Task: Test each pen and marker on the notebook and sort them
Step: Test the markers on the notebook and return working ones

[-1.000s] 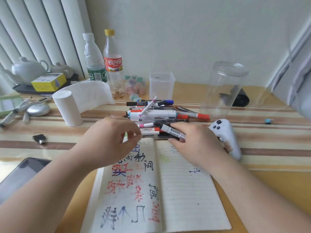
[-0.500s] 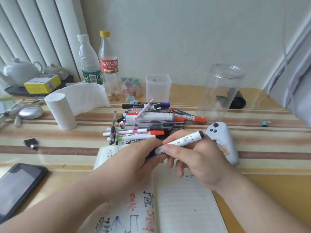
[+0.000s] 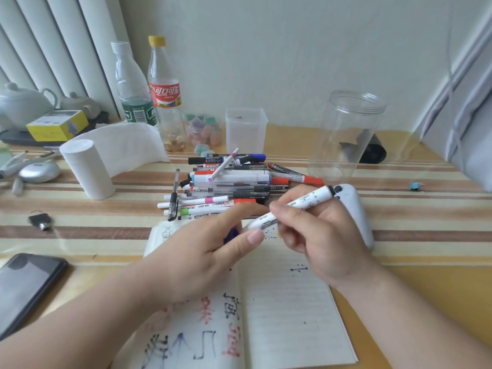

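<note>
An open notebook (image 3: 287, 310) lay nearest on the striped table (image 3: 426, 235), its left page covered with red and dark ink characters and its lined right page carrying only a few small marks. A dark phone (image 3: 24, 286) lay flat to the left of it. Above the notebook's upper half, the left hand (image 3: 213, 251) was curled, and a dark blue piece (image 3: 230, 235), blurred and probably a cap, was pinched between its fingers. The right hand (image 3: 319, 235) gripped a white marker (image 3: 300, 206) held aslant, its black end raised toward the right and its lower end close to the left thumb. Just behind the right hand lay a white controller (image 3: 355, 209). Beyond the notebook's top edge was the pile of pens and markers (image 3: 226, 187), mostly lying crosswise, with one black pen (image 3: 174, 195) lying lengthwise at its left side. Farther left lay a small key (image 3: 41, 221) and a white paper roll (image 3: 87, 169) stood upright. Behind the pile stood a tall clear jar (image 3: 346, 137), a small square clear container (image 3: 246, 129), a cola bottle (image 3: 165, 94) and a water bottle (image 3: 131, 83), with a pale teapot (image 3: 21, 102) at the far left.
</note>
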Available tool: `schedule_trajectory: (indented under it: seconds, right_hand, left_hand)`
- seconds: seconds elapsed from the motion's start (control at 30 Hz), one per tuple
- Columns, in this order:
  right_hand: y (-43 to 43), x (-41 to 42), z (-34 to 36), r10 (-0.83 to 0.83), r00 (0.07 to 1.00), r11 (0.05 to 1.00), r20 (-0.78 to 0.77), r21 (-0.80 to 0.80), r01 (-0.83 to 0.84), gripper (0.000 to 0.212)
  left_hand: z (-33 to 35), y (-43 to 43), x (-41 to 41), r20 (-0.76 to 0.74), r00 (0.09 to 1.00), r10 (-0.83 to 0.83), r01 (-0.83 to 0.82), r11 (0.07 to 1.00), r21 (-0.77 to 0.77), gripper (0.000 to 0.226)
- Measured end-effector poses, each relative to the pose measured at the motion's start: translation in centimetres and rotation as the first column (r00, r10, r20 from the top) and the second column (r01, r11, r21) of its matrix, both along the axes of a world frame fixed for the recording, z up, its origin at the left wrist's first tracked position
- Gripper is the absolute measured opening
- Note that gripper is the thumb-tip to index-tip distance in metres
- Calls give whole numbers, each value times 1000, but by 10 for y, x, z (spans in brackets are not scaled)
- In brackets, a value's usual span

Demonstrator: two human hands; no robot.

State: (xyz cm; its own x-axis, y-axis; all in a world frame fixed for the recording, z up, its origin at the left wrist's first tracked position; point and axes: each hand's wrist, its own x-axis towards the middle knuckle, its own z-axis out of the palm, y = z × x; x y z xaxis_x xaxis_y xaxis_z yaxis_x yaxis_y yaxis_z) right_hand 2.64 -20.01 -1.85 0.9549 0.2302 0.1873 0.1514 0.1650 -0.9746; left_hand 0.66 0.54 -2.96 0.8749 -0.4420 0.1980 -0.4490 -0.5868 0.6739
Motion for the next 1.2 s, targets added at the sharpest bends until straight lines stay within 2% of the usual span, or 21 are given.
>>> schedule_trajectory:
  seconds: [0.07,0.13,0.23,0.33,0.43,0.53,0.6,0.77,0.83,1.03,1.2]
  right_hand:
    - [-10,7,4,-137,990,989,-6,53,138,12]
    - [-22,14,6,-261,965,964,2,60,261,13]
    - [-33,18,10,-279,960,960,30,5,279,15]
    - [-36,18,23,-130,991,987,-11,-102,128,17]
    - [-42,18,38,-28,995,970,-96,-243,4,17]
    - [-50,14,40,15,990,938,-139,-342,-62,3]
    - [-54,12,33,-2,988,920,-153,-387,-59,16]
    - [-48,15,2,-77,985,982,-152,-181,48,10]
    - [-44,18,-8,-51,992,974,-113,-226,24,9]
    - [-44,8,-18,110,985,952,-134,-272,-143,11]
    - [-38,4,-16,137,990,890,-21,-435,-132,10]
  left_hand:
    - [1,5,0,-53,998,22,-18,997,78,76]
    - [2,9,1,-10,999,44,-40,962,269,84]
    - [3,7,-1,9,999,40,-40,875,482,85]
    - [2,5,-2,-37,995,88,-59,869,491,76]
    - [5,6,-3,-48,990,135,-96,873,478,74]
    - [7,3,-4,-53,985,161,-112,852,512,79]
    - [8,0,-4,-52,983,178,-118,820,560,88]
    - [11,-3,-6,-57,979,198,-121,775,620,98]
    - [12,-1,-6,-56,977,206,-122,755,644,97]
    - [12,0,-7,-73,975,208,-108,738,666,94]
    - [12,-1,-4,-88,980,179,-73,731,678,90]
